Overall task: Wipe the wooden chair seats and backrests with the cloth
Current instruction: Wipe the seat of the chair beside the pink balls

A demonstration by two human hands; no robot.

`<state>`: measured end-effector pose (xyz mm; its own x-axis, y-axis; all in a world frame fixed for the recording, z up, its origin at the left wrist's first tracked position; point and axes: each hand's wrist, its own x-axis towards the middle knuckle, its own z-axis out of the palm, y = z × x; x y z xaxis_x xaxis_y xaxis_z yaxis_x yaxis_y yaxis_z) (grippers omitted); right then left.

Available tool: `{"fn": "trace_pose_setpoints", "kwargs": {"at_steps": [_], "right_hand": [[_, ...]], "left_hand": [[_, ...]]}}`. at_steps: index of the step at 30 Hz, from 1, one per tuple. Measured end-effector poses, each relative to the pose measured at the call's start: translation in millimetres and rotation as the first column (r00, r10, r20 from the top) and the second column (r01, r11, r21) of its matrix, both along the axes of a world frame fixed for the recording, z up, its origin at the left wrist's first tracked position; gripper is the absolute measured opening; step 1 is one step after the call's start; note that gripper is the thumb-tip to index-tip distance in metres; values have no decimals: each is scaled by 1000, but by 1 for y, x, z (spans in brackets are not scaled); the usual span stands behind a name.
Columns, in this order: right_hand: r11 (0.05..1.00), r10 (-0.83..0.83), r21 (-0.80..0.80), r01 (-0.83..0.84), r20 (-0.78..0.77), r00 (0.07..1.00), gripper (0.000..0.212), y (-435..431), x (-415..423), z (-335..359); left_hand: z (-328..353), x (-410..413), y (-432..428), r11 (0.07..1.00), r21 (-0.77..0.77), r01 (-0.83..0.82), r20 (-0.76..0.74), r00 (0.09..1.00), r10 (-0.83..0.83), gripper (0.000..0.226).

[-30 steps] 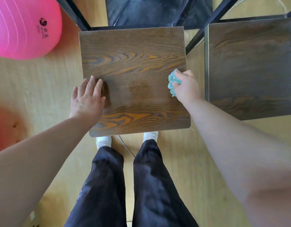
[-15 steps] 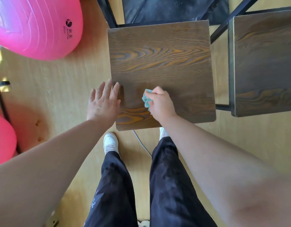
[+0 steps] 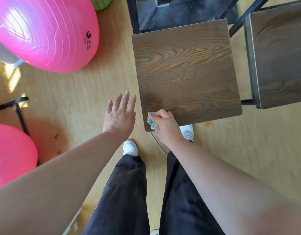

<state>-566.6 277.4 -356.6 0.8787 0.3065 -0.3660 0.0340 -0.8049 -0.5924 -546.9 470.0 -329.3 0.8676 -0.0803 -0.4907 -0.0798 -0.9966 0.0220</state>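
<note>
A dark wooden chair seat (image 3: 185,72) with orange grain stands in front of me on a black metal frame. My right hand (image 3: 166,126) is closed around a bunched teal cloth (image 3: 151,122) and presses it on the seat's near left corner. My left hand (image 3: 120,114) hovers flat beside the seat's left edge, fingers spread, holding nothing and off the wood. A second wooden chair seat (image 3: 280,53) sits to the right, partly cut off by the frame edge. No backrest is visible.
A large pink exercise ball (image 3: 44,31) lies on the wooden floor at the upper left, another pink ball (image 3: 12,155) at the left edge beside a black stand (image 3: 19,111). My legs and white shoes are just below the seat. A thin cable (image 3: 157,144) crosses the floor there.
My right hand dragged the cloth from the seat's right edge across to its near left corner. My left hand lifted off the seat's left edge and now hovers beside it.
</note>
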Motion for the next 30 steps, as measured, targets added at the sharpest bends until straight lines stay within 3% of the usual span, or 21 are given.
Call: {"fn": "trace_pose_setpoints", "kwargs": {"at_steps": [4,11,17,20,24,30], "right_hand": [[952,-300,-16,307,161,940,42,-68,18,14],[810,-564,-120,574,108,819,42,-214,48,16],[808,-584,-170,564,-102,806,27,-243,50,6],[810,-575,-199,551,-87,814,26,-234,49,5],[866,-492,-160,473,-109,864,42,-199,47,8],[917,-396,-37,396,-175,901,38,-106,36,-1]], "left_hand": [[5,12,-17,999,-38,21,7,1000,-21,60],[0,39,-70,993,-63,99,30,995,-97,60],[-10,47,-75,997,-6,75,-28,997,-75,60],[-8,43,-73,999,6,37,-41,999,-36,59],[-4,35,-66,1000,17,17,-52,998,-16,62],[-5,22,-23,999,31,-22,-41,999,23,60]]}}
